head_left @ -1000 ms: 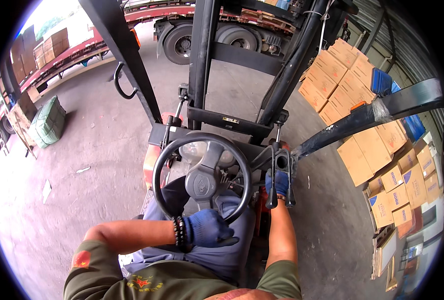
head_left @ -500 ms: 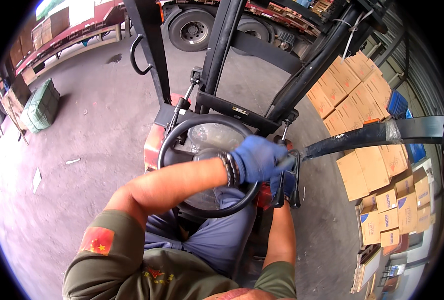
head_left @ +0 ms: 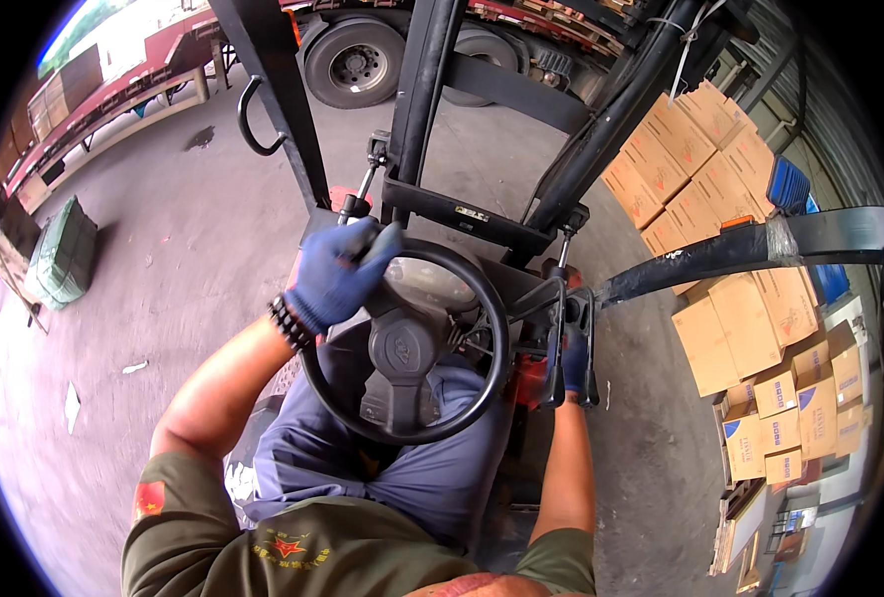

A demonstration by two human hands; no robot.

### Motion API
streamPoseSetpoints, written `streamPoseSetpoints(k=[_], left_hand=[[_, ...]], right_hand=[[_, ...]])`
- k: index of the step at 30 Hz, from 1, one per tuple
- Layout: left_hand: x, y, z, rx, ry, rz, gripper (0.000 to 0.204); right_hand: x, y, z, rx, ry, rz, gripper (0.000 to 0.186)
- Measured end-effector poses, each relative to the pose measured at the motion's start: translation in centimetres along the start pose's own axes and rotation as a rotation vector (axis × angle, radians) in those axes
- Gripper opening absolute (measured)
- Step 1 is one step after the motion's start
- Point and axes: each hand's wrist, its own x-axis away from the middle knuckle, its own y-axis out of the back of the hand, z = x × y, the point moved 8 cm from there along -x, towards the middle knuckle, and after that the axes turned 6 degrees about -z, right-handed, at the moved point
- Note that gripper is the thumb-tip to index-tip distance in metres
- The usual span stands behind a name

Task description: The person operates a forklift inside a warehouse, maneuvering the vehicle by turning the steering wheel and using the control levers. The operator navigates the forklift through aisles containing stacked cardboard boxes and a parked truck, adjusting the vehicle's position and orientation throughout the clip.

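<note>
My left hand [head_left: 340, 277], in a blue glove, is closed at the upper left of the black steering wheel [head_left: 502, 323]. A dark part shows between its thumb and fingers, perhaps a knob on the wheel. The wheel's centre hub [head_left: 403, 346] is in plain view. To the right of the wheel stand two long black control levers [head_left: 558, 338]. Behind them, low down, is my gloved right hand [head_left: 574, 350]; the levers cover most of its fingers, so its grip cannot be made out.
Ahead rise the forklift's black mast [head_left: 424, 99] and crossbar [head_left: 467, 214]. A truck wheel [head_left: 354, 65] stands beyond. Stacked cartons [head_left: 695, 169] line the right side, behind a curved black bar [head_left: 700, 261]. A green wrapped bale [head_left: 62, 254] lies on the floor at left.
My left hand has swung from the wheel's right side to its upper left, turning the wheel. My right hand stays by the levers. The surroundings have shifted slightly left at the left side.
</note>
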Motion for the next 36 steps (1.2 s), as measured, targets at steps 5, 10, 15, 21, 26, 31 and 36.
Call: streamPoseSetpoints(k=[5, 10, 15, 21, 26, 31, 36], left_hand=[[8.3, 4.2, -0.2, -0.144, -0.252, 0.050, 0.040], [15.2, -3.2, -6.8, -0.013, -0.507, 0.510, 0.040], [14.1, -11.3, -10.3, 0.165, -0.588, 0.498, 0.042], [1.4, -13.5, -10.7, 0.125, -0.424, 0.327, 0.043], [-5.5, -6.3, -7.9, 0.070, -0.328, 0.315, 0.043], [-6.3, 5.4, -2.0, 0.069, -0.318, 0.317, 0.046], [-4.9, 17.2, 7.9, 0.052, -0.274, 0.289, 0.048]], right_hand=[[2.6, 7.4, -0.3, -0.262, -0.247, -0.084, 0.039], [6.3, 18.0, 5.2, -0.798, -0.502, -0.478, 0.042], [5.7, 20.3, 23.1, -0.185, 0.308, -0.383, 0.032], [5.2, 12.2, 32.0, 0.007, 0.509, -0.249, 0.043], [8.8, 10.5, 42.1, 0.136, 0.415, -0.161, 0.034], [17.5, 4.9, 50.5, 0.220, 0.294, -0.201, 0.029], [24.6, -3.3, 58.6, 0.254, 0.258, -0.159, 0.032]])
